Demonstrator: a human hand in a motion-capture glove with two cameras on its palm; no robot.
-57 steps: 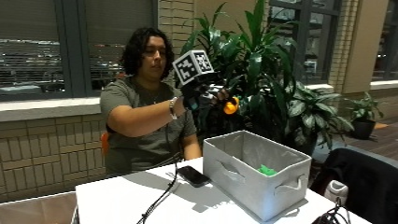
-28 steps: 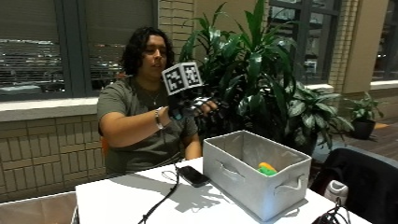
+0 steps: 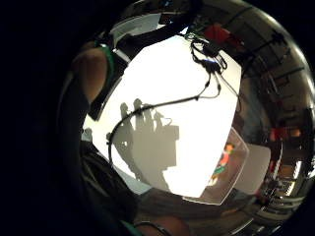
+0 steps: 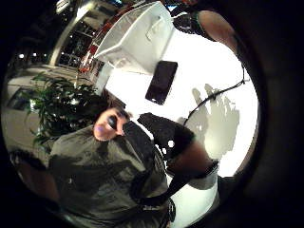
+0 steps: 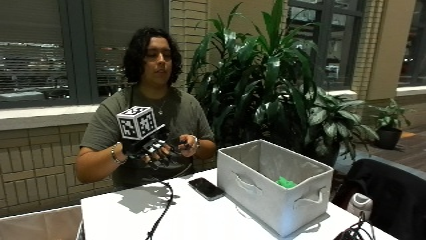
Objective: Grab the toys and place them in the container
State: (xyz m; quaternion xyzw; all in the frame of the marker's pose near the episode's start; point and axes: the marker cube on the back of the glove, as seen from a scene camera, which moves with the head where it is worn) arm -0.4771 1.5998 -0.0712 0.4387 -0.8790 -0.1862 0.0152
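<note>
My gloved right hand (image 5: 154, 149) hangs above the table's back edge, close to my chest, left of the container. Its fingers point down, spread and relaxed, and hold nothing. The grey fabric container (image 5: 266, 192) stands on the white table (image 5: 193, 220) at the right. A green toy (image 5: 286, 182) shows inside it, against the far wall. In the little finger side palm view the container (image 3: 246, 172) lies at the table's edge with colourful toys (image 3: 225, 160) in it. The thumb side palm view shows the container (image 4: 135, 35) beyond a phone. No toy lies loose on the table.
A black phone (image 5: 206, 188) lies on the table just left of the container, also seen as the phone (image 4: 161, 81). A black cable (image 5: 162, 207) runs from the glove down across the table. My bare left hand (image 5: 190, 145) is beside the gloved one. Large plants (image 5: 266, 85) stand behind.
One second ago my hand held an orange toy high over the container. It let the toy fall in, then drew back left and down to my chest, empty.
</note>
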